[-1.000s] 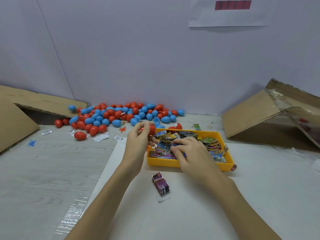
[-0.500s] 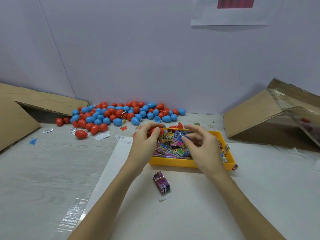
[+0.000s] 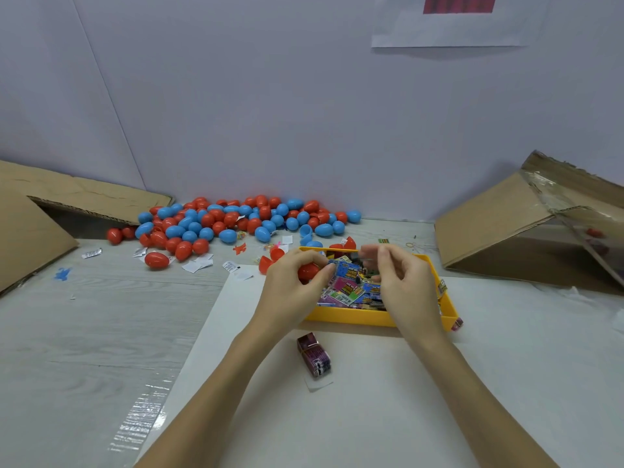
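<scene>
- Head view: my left hand [image 3: 289, 287] grips a red egg [image 3: 308, 271] above the left end of the tray [image 3: 351, 316], fingers curled round it.
- My right hand [image 3: 407, 285] hovers just to the right, fingers pinching what looks like a small packet [image 3: 366, 261], though it is blurred.
- The egg lies left of the packet, near but apart. I judge the right hand has to close leftward.

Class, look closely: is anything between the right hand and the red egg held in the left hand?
Nothing visible. The right hand and the egg in the left hand face each other across open air above the tray.
</scene>
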